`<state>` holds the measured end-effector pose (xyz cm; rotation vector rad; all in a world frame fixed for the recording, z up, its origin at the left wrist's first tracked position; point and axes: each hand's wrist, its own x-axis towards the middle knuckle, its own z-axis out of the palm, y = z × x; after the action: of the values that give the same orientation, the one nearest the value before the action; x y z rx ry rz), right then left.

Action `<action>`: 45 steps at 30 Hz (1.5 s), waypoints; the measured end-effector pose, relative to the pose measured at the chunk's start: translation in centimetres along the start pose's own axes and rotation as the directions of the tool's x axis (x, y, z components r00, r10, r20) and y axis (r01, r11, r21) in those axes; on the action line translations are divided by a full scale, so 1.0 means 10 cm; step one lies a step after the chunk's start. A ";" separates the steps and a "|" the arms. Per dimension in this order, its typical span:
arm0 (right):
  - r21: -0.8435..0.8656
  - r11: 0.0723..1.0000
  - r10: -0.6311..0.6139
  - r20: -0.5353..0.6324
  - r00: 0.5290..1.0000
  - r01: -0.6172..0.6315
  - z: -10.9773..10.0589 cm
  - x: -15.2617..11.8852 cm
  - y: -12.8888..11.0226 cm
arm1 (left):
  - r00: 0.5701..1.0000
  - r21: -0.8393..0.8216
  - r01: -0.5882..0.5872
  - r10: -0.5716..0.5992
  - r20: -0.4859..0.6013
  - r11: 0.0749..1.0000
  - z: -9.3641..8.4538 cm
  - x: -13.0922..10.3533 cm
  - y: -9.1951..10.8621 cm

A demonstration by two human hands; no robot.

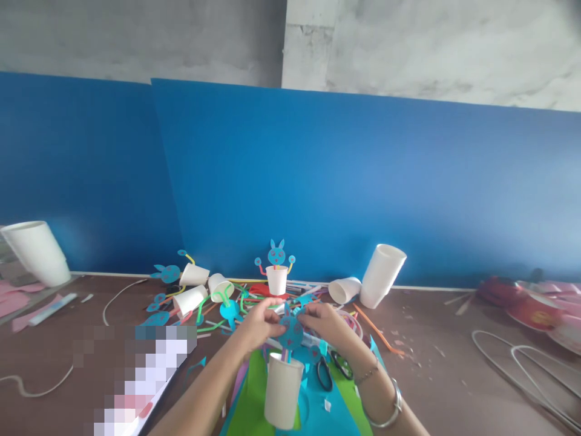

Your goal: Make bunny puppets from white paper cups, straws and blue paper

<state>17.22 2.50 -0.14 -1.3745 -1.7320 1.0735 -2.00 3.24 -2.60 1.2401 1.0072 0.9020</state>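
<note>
A blue paper rabbit head (291, 333) with pink marks stands on a straw above an upright white paper cup (284, 390). My left hand (263, 325) has its fingers closed on the head's left edge. On the other side, my right hand (324, 321) pinches near the head's upper right, by an ear. The cup rests on blue and green paper sheets (254, 396). Black-handled scissors (325, 373) lie just right of the cup.
Behind my hands stands a finished-looking rabbit cup (276, 278) among scattered straws. Tipped cups (194, 274) with blue shapes lie to the left. A cup stack (382, 275) leans at the right, another (37, 253) at far left. A white cable (521, 357) curls at right.
</note>
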 end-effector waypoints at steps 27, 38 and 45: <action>0.051 0.999 -0.011 0.032 0.999 0.009 -0.03 -0.01 0.02 | 0.999 0.005 0.021 -0.021 -0.032 1.000 0.07 -0.05 0.03; -0.045 0.997 -0.062 -0.035 0.997 0.060 -0.06 -0.04 0.00 | 0.999 0.022 0.003 -0.002 -0.045 1.000 0.15 -0.08 0.04; -0.022 1.000 0.005 0.024 1.000 -0.005 -0.06 -0.03 0.01 | 0.999 -0.010 0.015 -0.015 -0.046 1.000 0.13 -0.08 0.07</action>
<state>17.89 2.31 0.07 -1.3850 -1.7634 1.0811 -1.01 2.18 -1.74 1.2068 1.0463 0.9267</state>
